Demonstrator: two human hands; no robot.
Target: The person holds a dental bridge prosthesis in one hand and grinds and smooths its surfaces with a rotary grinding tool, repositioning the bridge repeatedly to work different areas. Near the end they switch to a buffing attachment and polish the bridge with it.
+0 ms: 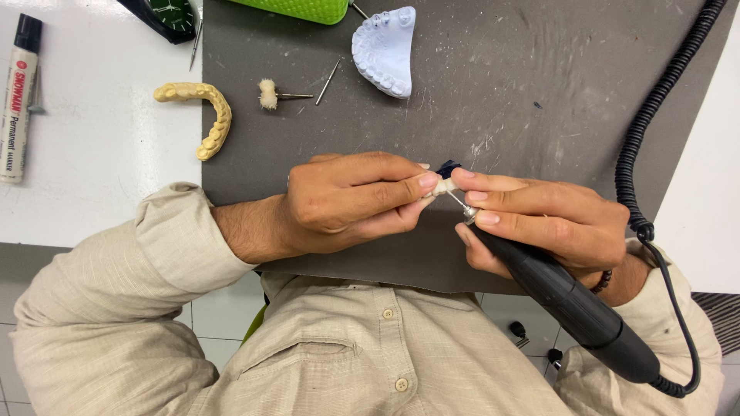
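My left hand pinches a small cream-coloured dental piece between thumb and fingertips, over a dark grey mat. My right hand grips a black rotary handpiece like a pen. Its thin metal bur touches the small piece. A dark blue bit shows just behind the fingertips. The handpiece's coiled black cord runs up the right side.
On the mat lie a white plaster jaw cast, a fluffy polishing bur and a loose metal bur. A yellowish tooth arch and a marker pen lie on the white table. A green object and a watch sit at the far edge.
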